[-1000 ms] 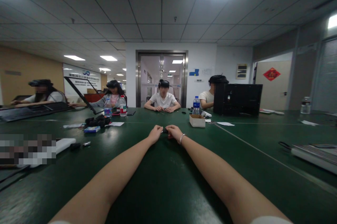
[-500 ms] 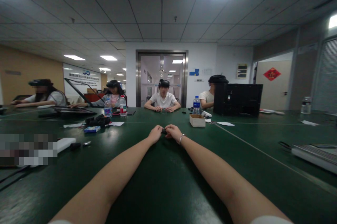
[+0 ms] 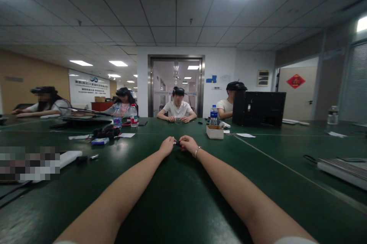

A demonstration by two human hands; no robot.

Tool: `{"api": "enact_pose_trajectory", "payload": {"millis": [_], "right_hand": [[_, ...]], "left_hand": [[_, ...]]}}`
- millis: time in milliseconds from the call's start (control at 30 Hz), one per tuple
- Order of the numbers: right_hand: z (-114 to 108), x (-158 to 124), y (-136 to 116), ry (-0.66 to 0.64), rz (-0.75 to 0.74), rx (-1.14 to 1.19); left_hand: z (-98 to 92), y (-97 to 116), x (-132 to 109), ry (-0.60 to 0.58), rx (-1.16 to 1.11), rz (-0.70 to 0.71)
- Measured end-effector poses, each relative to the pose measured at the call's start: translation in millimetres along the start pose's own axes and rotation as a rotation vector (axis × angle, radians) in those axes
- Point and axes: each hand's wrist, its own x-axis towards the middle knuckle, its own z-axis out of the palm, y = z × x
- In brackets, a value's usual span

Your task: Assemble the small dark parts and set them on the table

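Both my arms reach forward over the green table, with the hands close together near its middle. Fingers of my right hand, which wears a bracelet at the wrist, are closed on a small black object. My left hand is pinched at the left end of this object, where a small light-coloured bit shows. The object is too small and too covered by fingers for me to tell its kind.
A small open cardboard box and a blue-labelled bottle stand ahead on the right, near a black computer case. Left are two bottles, a blue-and-white packet and a dark flat panel. Several people sit across the table.
My left hand has drawn slightly left, and a light bit now shows at the black object's end. On the far left, the tilted dark panel has come down nearly flat.
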Motion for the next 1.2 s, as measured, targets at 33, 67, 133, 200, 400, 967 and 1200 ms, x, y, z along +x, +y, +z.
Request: {"api": "enact_pose_trajectory", "payload": {"millis": [33,67,133,200,400,967,1200], "right_hand": [[-0.4,0.6,0.5,-0.001,-0.004,-0.004],[-0.7,1.2,1.0,-0.001,-0.009,-0.01],[-0.9,2.3,2.3,-0.005,-0.022,-0.022],[-0.2,2.9,3.0,-0.016,-0.033,-0.038],[1.8,0.9,1.2,-0.025,-0.039,-0.064],[1.0,2.2,3.4,-0.01,-0.061,-0.082],[0.7,0.6,1.6,-0.008,-0.049,-0.077]], "left_hand": [[-0.7,-0.1,-0.5,0.003,0.015,0.0],[-1.1,0.2,-1.0,0.004,0.029,0.002],[-1.2,1.4,-2.5,-0.007,0.054,0.019],[-1.3,3.0,-4.2,-0.019,0.078,0.035],[-2.8,5.9,-6.9,-0.032,0.081,-0.004],[-1.9,9.1,-8.3,-0.047,0.015,-0.004],[-0.4,6.6,-6.3,-0.038,0.011,0.032]]}}
